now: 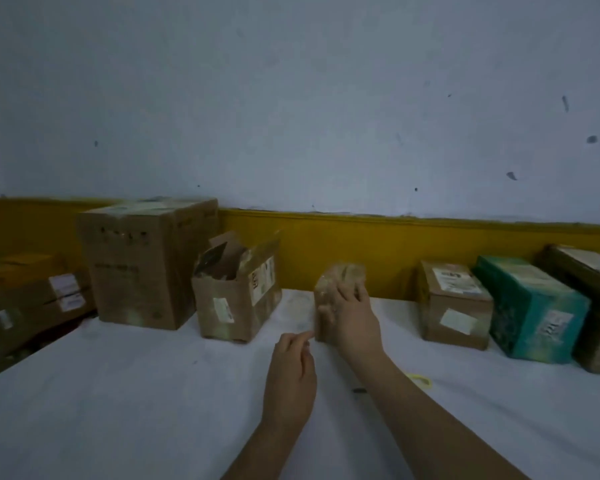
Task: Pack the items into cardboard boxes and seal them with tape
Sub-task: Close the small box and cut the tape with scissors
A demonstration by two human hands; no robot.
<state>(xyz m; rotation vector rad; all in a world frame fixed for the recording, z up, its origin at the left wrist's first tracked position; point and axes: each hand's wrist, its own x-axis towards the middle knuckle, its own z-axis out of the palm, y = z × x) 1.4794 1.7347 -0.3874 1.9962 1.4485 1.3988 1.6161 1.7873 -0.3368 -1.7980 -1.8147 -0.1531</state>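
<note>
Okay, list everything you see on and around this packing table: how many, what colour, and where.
small taped box: one, brown, table centre
open box: one, brown, flaps up, left of centre
tall box: one, brown, closed, further left
low boxes: at least two, brown and yellowish, far left, off the table
labelled box: one, brown, right of centre
teal box: one, beside the labelled box
dark box: one, dark brown, far right, cut off
loop: one, pale yellow, by the right forearm
table cover: one, white
left hand: at the small box's lower corner, grip unclear
right hand: holds the small taped box
</note>
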